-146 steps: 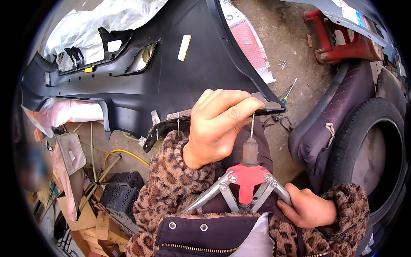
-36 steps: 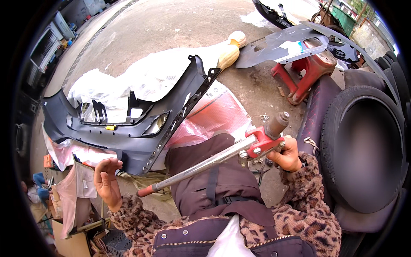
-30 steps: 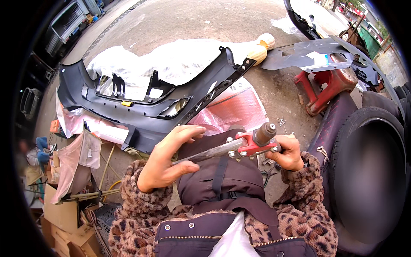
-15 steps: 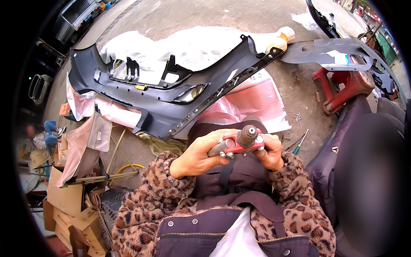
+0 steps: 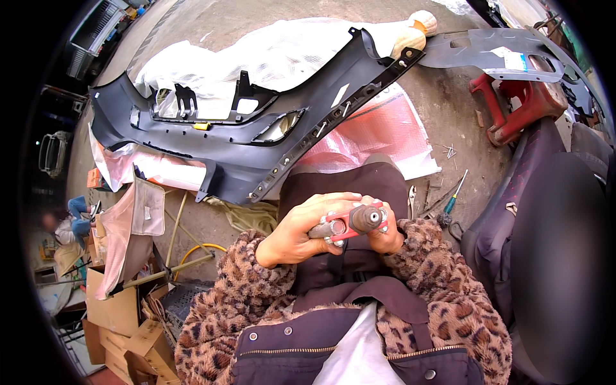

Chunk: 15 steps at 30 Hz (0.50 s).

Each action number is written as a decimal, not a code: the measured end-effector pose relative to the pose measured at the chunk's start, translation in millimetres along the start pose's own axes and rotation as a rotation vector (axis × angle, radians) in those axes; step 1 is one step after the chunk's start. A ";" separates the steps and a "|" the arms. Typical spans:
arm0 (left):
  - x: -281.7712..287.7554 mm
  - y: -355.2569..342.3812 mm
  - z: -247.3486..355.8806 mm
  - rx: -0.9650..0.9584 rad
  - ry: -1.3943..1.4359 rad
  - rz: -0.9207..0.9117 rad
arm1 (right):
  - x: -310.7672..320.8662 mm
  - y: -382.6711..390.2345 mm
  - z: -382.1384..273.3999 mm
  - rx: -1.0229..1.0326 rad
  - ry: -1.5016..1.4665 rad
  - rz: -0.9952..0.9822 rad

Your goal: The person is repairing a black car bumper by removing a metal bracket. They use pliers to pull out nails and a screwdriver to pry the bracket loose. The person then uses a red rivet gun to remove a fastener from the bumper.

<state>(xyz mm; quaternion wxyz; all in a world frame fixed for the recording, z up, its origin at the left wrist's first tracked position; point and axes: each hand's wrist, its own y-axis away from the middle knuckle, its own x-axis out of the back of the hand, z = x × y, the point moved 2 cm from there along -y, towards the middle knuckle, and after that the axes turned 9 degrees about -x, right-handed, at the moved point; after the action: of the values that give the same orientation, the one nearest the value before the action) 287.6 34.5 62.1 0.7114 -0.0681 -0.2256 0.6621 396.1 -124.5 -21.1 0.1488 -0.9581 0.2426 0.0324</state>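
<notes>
Over my lap I hold a red-headed hand riveter (image 5: 352, 222) with its dark nose pointing up toward me. My left hand (image 5: 295, 228) is wrapped round one side of it, beside a thick round grey handle end. My right hand (image 5: 386, 240) is closed on the other side, partly hidden behind the tool's head. Beyond my knees lies a large black car bumper (image 5: 224, 142), inner face up, with a yellow clip (image 5: 202, 126) on it. Several thin pins stand out along its near right edge.
Pink bubble sheeting (image 5: 403, 138) and white wrapping (image 5: 282, 51) lie around the bumper. Right: a red stool (image 5: 507, 115) under a grey panel (image 5: 478, 54), a screwdriver (image 5: 455, 192), pliers (image 5: 412, 200) and loose pins (image 5: 450, 151). Left: a folding chair (image 5: 131, 221) and cardboard boxes (image 5: 115, 298).
My right hand has moved left, nearer my left hand, and the riveter's two sides look closer together. The view has shifted a little, so the pliers now show beside my knee.
</notes>
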 end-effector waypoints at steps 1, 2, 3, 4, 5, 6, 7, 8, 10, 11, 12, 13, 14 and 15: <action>-1.3 -0.9 -3.7 0.001 0.005 -0.013 | 2.7 3.9 -0.7 -0.028 0.017 0.000; -2.3 -1.9 -7.1 0.003 0.010 -0.025 | 4.4 6.6 -0.5 -0.037 0.022 0.006; -2.9 -2.8 -9.5 0.004 0.007 -0.041 | 6.4 8.4 0.3 -0.048 0.026 0.011; -2.5 -5.5 -10.2 0.002 0.000 -0.057 | 8.8 9.0 0.4 -0.053 0.032 0.016; -2.2 -8.3 -10.8 0.001 -0.007 -0.073 | 10.7 10.5 2.6 -0.057 0.021 0.024; -2.1 -11.7 -10.8 -0.003 -0.001 -0.081 | 12.1 12.4 6.6 -0.061 0.009 0.032; -1.5 -15.3 -10.9 -0.009 0.001 -0.087 | 12.8 11.1 6.8 -0.063 -0.001 0.037; -1.3 -17.7 -11.9 -0.015 0.003 -0.093 | 13.5 10.9 6.0 -0.059 0.006 0.049; -1.4 -20.4 -14.7 -0.028 0.005 -0.100 | 13.9 10.2 3.0 -0.051 0.017 0.072; -1.5 -21.3 -15.4 -0.034 0.005 -0.104 | 14.8 11.0 3.5 -0.065 0.003 0.057; -1.9 -22.4 -15.1 -0.032 0.006 -0.105 | 16.5 12.5 3.9 -0.079 -0.011 0.042; -2.2 -23.6 -14.5 -0.030 0.007 -0.107 | 17.9 14.1 5.2 -0.092 -0.025 0.028; -2.6 -24.6 -14.6 -0.028 0.007 -0.111 | 19.5 16.4 6.5 -0.129 -0.025 0.027; -3.1 -25.5 -15.6 -0.031 0.011 -0.107 | 21.1 19.3 7.4 -0.166 -0.025 0.026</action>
<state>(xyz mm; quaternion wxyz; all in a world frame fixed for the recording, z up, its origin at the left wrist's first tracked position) 317.2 31.7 57.6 0.7459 -0.0704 -0.2352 0.6191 405.6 -148.0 -36.2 0.0713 -0.9635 0.2494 0.0663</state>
